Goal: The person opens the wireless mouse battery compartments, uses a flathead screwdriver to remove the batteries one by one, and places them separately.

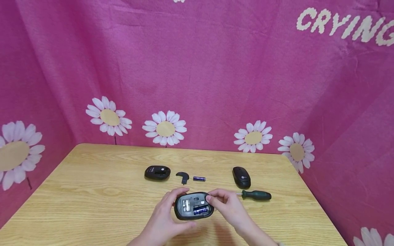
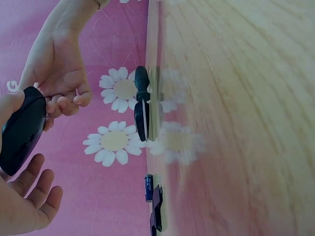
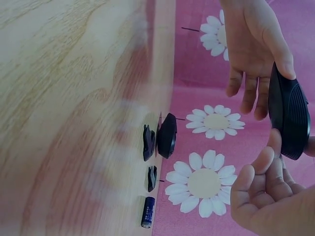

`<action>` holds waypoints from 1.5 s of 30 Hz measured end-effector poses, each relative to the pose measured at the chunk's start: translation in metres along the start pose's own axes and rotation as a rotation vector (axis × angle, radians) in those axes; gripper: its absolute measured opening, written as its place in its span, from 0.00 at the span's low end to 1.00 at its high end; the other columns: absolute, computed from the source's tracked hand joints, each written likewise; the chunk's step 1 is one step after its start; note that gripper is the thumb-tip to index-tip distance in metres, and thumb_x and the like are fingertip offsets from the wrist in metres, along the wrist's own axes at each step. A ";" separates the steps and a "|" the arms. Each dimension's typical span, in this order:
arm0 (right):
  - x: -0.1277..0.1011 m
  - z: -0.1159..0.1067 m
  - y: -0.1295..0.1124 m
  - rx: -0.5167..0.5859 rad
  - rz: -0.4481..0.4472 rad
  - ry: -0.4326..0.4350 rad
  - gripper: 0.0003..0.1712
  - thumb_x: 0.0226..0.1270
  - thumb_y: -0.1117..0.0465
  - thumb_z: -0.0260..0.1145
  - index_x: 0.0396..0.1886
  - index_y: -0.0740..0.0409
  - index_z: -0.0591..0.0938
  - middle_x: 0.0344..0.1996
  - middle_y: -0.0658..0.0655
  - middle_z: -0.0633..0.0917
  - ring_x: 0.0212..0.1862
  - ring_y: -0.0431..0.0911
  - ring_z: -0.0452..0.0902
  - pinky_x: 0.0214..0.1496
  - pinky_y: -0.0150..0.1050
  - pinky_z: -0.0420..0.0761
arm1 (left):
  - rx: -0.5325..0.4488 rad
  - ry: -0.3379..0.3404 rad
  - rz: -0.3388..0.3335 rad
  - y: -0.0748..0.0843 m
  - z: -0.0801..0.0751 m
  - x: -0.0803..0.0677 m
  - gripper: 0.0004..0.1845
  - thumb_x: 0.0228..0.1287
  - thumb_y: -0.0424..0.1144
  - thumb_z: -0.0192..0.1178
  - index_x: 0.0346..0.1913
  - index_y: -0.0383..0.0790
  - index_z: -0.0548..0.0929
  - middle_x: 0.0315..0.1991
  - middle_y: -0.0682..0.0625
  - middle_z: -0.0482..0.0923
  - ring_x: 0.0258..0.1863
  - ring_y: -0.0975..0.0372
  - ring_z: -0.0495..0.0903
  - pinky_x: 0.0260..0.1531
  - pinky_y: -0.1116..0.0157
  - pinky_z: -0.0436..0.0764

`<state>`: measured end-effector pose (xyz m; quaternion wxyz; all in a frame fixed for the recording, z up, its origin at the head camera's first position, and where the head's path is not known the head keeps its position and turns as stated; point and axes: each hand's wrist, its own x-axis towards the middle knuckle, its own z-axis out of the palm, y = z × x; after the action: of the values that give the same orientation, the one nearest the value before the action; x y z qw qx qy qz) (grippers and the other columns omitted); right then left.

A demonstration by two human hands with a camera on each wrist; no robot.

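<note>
A black computer mouse (image 1: 186,201) is held underside up above the table, its battery compartment uncovered with a blue battery (image 1: 201,210) lying inside. My left hand (image 1: 163,217) grips the mouse's left end between thumb and fingers. At its right end, my right hand (image 1: 229,206) pinches the edge, thumb on the underside. From the right wrist view the mouse (image 3: 289,113) shows its ribbed side, and both hands touch it. The left wrist view shows the mouse (image 2: 22,130) beneath my left thumb.
Across the wooden table (image 1: 101,191) lie an upturned mouse (image 1: 157,172) with its compartment uncovered, a dark battery cover (image 1: 183,177), a loose blue battery (image 1: 199,178), an upright mouse (image 1: 241,177) and a green-handled screwdriver (image 1: 257,195). A pink flowered cloth (image 1: 197,78) hangs behind.
</note>
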<state>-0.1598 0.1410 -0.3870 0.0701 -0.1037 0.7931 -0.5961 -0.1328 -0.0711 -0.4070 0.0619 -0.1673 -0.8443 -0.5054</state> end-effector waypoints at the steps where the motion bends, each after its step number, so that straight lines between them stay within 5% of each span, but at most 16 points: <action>1: 0.000 0.000 0.000 0.004 0.002 -0.001 0.16 0.63 0.60 0.64 0.42 0.72 0.81 0.30 0.59 0.85 0.31 0.36 0.78 0.38 0.30 0.79 | -0.004 0.006 0.006 0.000 0.000 0.001 0.41 0.36 0.52 0.77 0.59 0.61 0.70 0.51 0.63 0.74 0.49 0.66 0.73 0.50 0.58 0.73; 17: 0.001 -0.006 -0.001 -0.031 -0.031 -0.096 0.17 0.65 0.58 0.63 0.45 0.70 0.80 0.35 0.59 0.85 0.33 0.37 0.79 0.37 0.33 0.81 | -0.049 0.062 0.049 -0.001 -0.002 0.001 0.39 0.30 0.43 0.81 0.52 0.64 0.75 0.47 0.71 0.74 0.49 0.71 0.73 0.54 0.59 0.74; 27: 0.001 -0.026 -0.006 -0.281 -0.261 -0.076 0.13 0.63 0.57 0.65 0.45 0.56 0.81 0.36 0.52 0.85 0.36 0.36 0.77 0.36 0.33 0.80 | -0.059 0.075 -0.002 -0.001 -0.013 0.002 0.39 0.30 0.43 0.81 0.52 0.66 0.76 0.46 0.70 0.75 0.50 0.70 0.74 0.56 0.56 0.73; 37: 0.001 -0.061 -0.009 -0.523 -0.319 0.006 0.18 0.58 0.54 0.70 0.48 0.47 0.79 0.38 0.45 0.83 0.34 0.36 0.76 0.36 0.34 0.80 | -0.054 0.107 0.017 -0.010 -0.028 -0.001 0.37 0.31 0.46 0.80 0.53 0.60 0.78 0.46 0.69 0.76 0.50 0.70 0.75 0.57 0.53 0.72; 45: 0.004 -0.087 0.001 -0.659 -0.372 0.092 0.20 0.54 0.55 0.73 0.47 0.50 0.80 0.37 0.43 0.82 0.34 0.39 0.75 0.34 0.33 0.78 | -0.054 0.109 -0.037 -0.011 -0.037 -0.003 0.37 0.32 0.45 0.80 0.52 0.66 0.76 0.46 0.66 0.76 0.51 0.68 0.74 0.58 0.51 0.69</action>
<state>-0.1846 0.2213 -0.3632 -0.1120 -0.2360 0.9123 -0.3155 -0.1358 -0.1089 -0.3997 0.0939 -0.1256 -0.8287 -0.5373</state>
